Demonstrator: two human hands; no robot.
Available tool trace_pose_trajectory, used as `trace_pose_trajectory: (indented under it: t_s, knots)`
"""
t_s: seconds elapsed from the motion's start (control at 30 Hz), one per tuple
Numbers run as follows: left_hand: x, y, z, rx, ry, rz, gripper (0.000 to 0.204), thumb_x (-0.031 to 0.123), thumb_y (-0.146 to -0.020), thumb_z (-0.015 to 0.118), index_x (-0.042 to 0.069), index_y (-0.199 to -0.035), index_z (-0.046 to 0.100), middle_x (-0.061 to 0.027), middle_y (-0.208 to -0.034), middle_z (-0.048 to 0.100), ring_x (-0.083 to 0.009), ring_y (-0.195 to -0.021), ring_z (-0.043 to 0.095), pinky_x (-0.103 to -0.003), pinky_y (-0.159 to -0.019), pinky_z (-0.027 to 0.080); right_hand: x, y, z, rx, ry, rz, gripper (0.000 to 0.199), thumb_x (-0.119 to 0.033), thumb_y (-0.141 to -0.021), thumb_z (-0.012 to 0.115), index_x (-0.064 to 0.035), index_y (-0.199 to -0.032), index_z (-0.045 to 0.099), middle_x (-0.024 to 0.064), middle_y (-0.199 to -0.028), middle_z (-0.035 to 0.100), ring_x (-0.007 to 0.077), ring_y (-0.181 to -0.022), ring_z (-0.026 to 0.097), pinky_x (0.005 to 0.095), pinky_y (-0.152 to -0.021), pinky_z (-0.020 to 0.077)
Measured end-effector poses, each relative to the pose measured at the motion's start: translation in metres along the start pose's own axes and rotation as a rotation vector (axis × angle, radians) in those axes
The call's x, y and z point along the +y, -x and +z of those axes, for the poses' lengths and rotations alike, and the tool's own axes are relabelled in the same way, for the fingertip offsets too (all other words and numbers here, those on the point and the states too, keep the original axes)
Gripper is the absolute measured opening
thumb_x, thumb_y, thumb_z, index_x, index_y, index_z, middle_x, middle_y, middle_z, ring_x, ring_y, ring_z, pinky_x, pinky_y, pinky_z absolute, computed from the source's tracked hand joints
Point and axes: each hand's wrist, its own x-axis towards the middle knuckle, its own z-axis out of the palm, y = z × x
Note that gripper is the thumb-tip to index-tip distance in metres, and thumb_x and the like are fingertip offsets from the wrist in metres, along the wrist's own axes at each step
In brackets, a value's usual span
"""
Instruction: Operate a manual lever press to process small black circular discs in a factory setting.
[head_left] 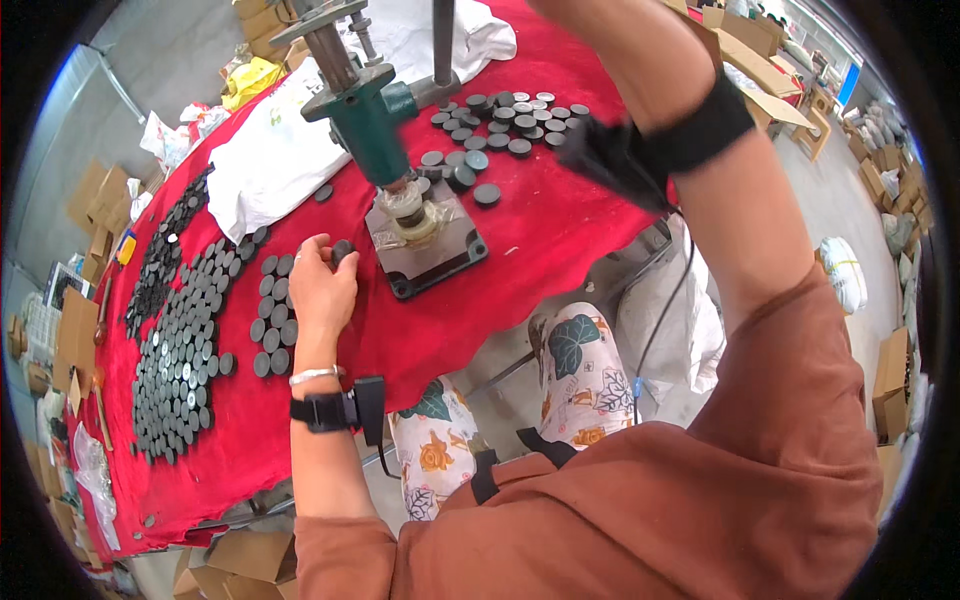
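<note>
One disc [342, 251] was pinched in the left hand [325, 287], over the red cloth [255, 430] just left of the press [368, 130]. Dozens of other discs [180, 372] lay nearby; the right arm [745, 230] reached past the upper edge, so its hand's grip could not be told.

Grey floor [838, 195]; cardboard boxes [76, 335] crowding both sides; red cloth-covered table [560, 230] between.
</note>
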Motion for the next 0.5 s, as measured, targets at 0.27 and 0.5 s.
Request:
trace_pose_trajectory:
  t_s: [0.27,0.5]
  knots:
    - [0.047,0.001,0.027,-0.113,0.566,0.125,0.045,0.006,-0.077,0.071,-0.005,-0.116,0.053,-0.0111,-0.101,0.063,-0.0162,-0.089,0.062,-0.028,-0.078,0.051,0.027,-0.027,0.033,0.168,0.307,-0.137,0.009,-0.015,-0.075,0.063,-0.0078,-0.079,0.067,0.0138,-0.073,0.067,0.0304,-0.074,0.067,0.0403,-0.066,0.0531]
    - [0.044,-0.014,0.046,-0.064,0.47,0.152,0.047,0.009,-0.077,0.071,-0.003,-0.118,0.053,-0.0156,-0.101,0.067,-0.0262,-0.093,0.065,-0.035,-0.082,0.05,0.009,-0.016,0.035,0.327,-0.249,0.18,0.01,-0.011,-0.074,0.058,-0.0033,-0.078,0.064,0.0206,-0.079,0.065,0.0295,-0.077,0.065,0.0382,-0.065,0.0502]
